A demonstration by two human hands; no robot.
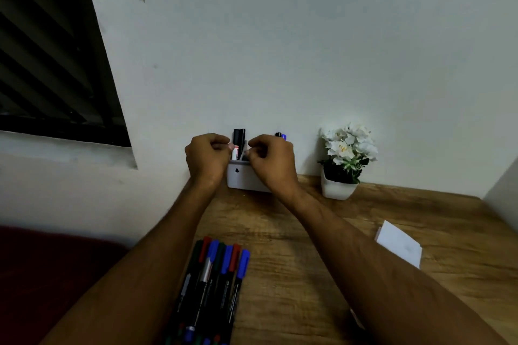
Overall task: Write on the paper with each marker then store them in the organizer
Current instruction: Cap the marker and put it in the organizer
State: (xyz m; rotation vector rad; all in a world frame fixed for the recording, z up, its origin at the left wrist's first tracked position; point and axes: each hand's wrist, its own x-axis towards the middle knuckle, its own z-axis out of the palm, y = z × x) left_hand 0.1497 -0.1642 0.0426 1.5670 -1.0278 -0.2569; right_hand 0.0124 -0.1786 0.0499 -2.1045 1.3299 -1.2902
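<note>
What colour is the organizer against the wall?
White; the organizer shows in the head view, between the left hand and right hand.

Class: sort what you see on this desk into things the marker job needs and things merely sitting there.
Needed: row of markers, white paper, white organizer, marker with black cap standing in it.
Merely there: potted white flowers, window blind.

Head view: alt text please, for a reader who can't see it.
Both hands, left hand and right hand, reach to a white organizer against the wall, fingers curled at a marker standing in it. More markers and paper lie on the wooden desk.
</note>
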